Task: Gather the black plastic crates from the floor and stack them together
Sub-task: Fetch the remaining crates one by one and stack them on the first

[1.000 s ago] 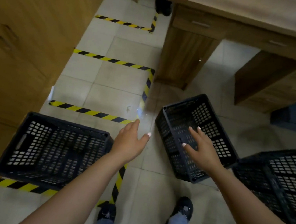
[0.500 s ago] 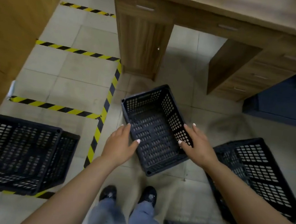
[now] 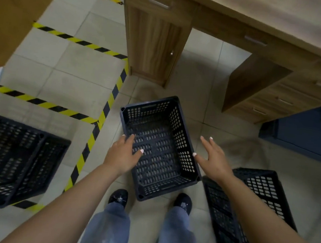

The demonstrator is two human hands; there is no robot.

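A black perforated plastic crate stands open side up on the tiled floor just in front of my feet. My left hand hovers over its left rim with fingers spread, holding nothing. My right hand is beside the crate's right wall, fingers apart, its thumb tip at the wall. A second black crate lies on the floor at the left. A third black crate lies at the right, partly hidden by my right forearm.
A wooden desk with drawers stands ahead, its left pedestal close to the middle crate. Yellow-black hazard tape runs across the tiles. A wooden cabinet lines the left. A dark blue unit stands at right.
The view has swung so the middle crate sits centred before my feet. Both hands have moved to either side of it, fingers still spread.
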